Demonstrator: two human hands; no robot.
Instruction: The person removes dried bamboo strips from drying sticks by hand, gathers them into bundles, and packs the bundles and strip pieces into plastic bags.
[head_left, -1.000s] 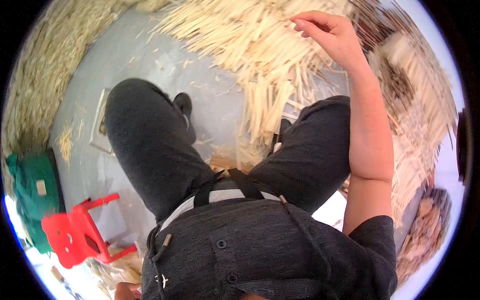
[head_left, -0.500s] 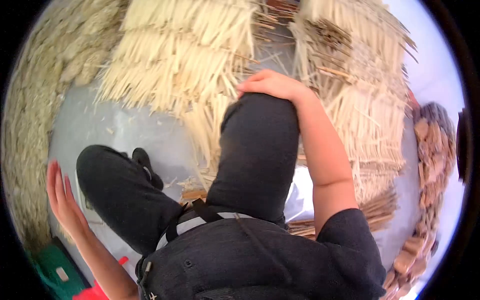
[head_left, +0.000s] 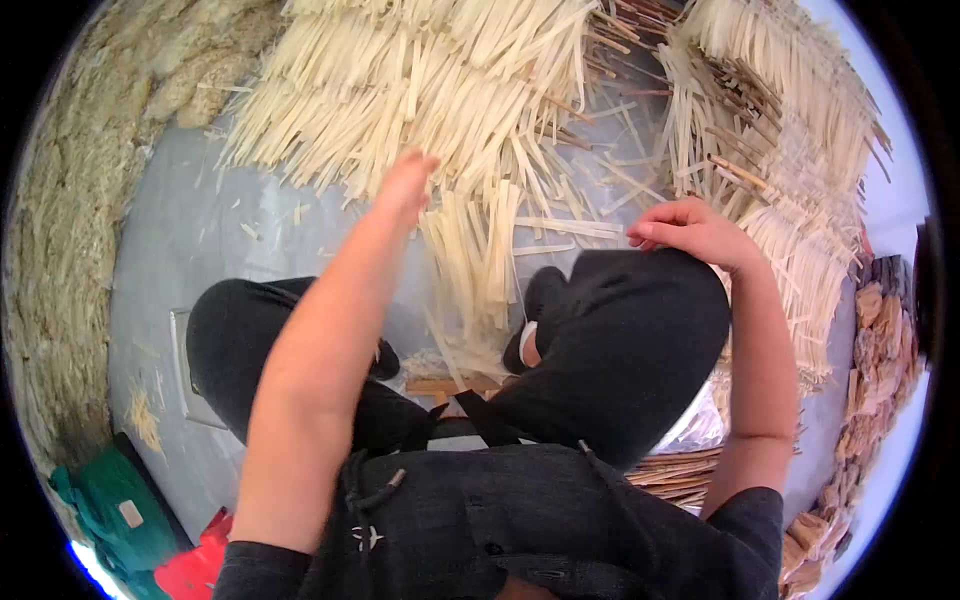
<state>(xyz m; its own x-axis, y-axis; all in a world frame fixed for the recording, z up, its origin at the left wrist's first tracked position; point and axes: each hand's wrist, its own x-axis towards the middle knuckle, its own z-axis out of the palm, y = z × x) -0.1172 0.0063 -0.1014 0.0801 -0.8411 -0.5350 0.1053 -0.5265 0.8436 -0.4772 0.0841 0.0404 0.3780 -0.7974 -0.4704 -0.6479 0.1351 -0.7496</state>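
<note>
My left hand (head_left: pixel 405 188) is stretched forward above the pale flat strips (head_left: pixel 400 90), near the lower edge of a large overlapping pile. Motion blurs its fingers, and I cannot tell whether it touches a strip. Over my right knee rests my right hand (head_left: pixel 693 235), its fingers loosely bent and nothing seen in them. A smaller bundle of pale strips (head_left: pixel 470 255) lies on the floor between my legs. Some loose strips (head_left: pixel 570 228) lie crosswise between that bundle and my right hand.
Thin brown sticks (head_left: pixel 740 175) poke out of a second strip pile at right. More sticks (head_left: pixel 680 475) lie beside my right hip. A rough straw-coloured mass (head_left: pixel 70 240) lines the left side. Green (head_left: pixel 110 510) and red items (head_left: pixel 200 560) sit lower left; brown chunks (head_left: pixel 870 350) are stacked far right.
My left hand has swung from beyond my left knee forward and right to the strips. The view has shifted and my right leg has turned outward; my right hand stays at the right knee.
</note>
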